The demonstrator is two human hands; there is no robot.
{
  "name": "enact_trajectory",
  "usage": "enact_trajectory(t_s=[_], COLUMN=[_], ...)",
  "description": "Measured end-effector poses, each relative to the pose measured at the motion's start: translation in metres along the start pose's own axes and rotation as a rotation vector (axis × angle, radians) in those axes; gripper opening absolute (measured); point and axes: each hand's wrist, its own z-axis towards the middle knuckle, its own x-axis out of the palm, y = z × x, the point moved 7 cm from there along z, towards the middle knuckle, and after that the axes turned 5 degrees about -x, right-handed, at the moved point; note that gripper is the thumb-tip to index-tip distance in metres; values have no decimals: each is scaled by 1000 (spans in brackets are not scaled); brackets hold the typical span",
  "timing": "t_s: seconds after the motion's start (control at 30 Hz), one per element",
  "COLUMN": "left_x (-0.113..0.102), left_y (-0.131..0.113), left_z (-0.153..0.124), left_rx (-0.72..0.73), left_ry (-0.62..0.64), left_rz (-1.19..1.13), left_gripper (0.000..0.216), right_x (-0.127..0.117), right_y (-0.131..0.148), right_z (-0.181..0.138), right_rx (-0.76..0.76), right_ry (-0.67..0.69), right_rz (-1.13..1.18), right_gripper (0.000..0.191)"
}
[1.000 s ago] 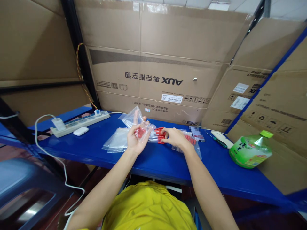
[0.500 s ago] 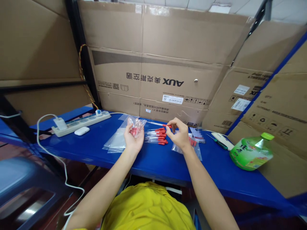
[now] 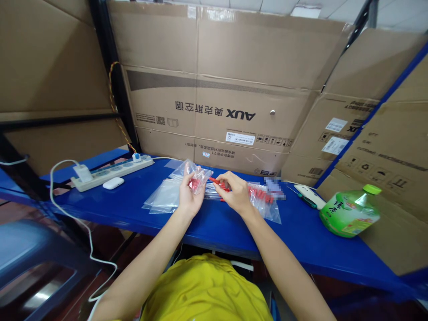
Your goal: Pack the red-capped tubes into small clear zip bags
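Note:
My left hand [image 3: 188,197] is closed on a small clear plastic bag [image 3: 195,176] with red-capped pieces inside, held just above the blue table [image 3: 214,223]. My right hand [image 3: 235,193] pinches a thin clear tube with a red cap [image 3: 216,181] and holds its end at the bag's mouth. Beneath my right hand lie more red-capped tubes, mostly hidden. A filled clear bag of red-capped tubes [image 3: 264,198] rests to the right of that hand. A stack of empty clear bags [image 3: 162,199] lies to the left of my left hand.
A white power strip [image 3: 112,171] and a white earbud case [image 3: 112,183] sit at the table's back left. A green drink bottle [image 3: 349,211] lies at the right, with a white device [image 3: 309,194] beside it. Cardboard boxes [image 3: 234,89] wall the back and right.
My right hand lifted one red-capped tube off the pile and has brought it left to the bag's mouth. The left hand has kept the bag, shifting it slightly.

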Motion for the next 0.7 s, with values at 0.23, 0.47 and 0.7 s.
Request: enact_trajectory(t_s=[0.23,0.47,0.7], left_x=[11,4,7], left_y=[20,22,22], left_z=[-12,-5,-7], left_rx=[-114,-154,-178], left_ry=[93,73,73], left_rz=[125,126,105], left_gripper=[57,60,52], right_x=[18,27,24], right_y=[-4,4,1], right_z=[-10,-9,-10], right_rx=[101,80,113], right_ry=[-13,81,64], right_rz=[-123,-123,-189], right_gripper=[17,16,20])
